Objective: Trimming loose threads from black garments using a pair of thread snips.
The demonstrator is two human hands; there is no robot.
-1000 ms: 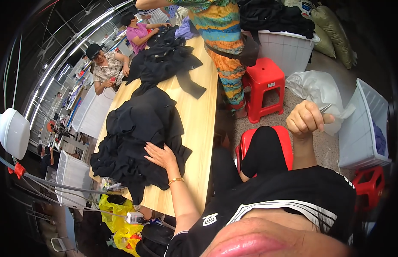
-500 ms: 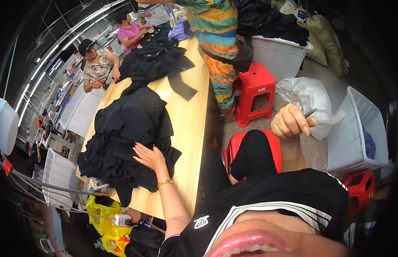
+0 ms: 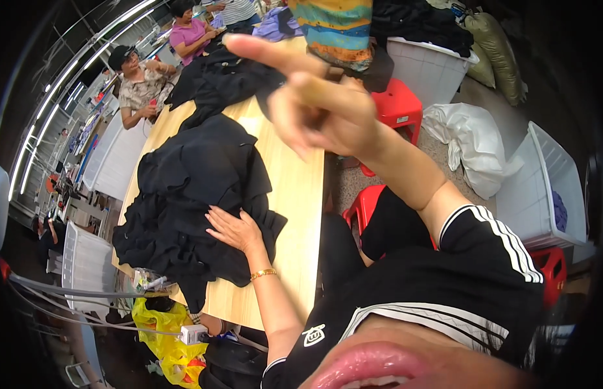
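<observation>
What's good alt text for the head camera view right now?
A person's left hand rests on a pile of black garments on a wooden table, while the blurred right hand is raised, a finger extended. Co-workers are around the table.

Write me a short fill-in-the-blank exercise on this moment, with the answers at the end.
1. The left grip rests flat on a pile of garments coloured ____.
2. The gold bracelet circles the person's ____.
3. The raised right grip looks ____, unlike the sharper left one.
4. The plastic stools on the floor are all ____.

Missing words: black; left wrist; blurred; red.
</observation>
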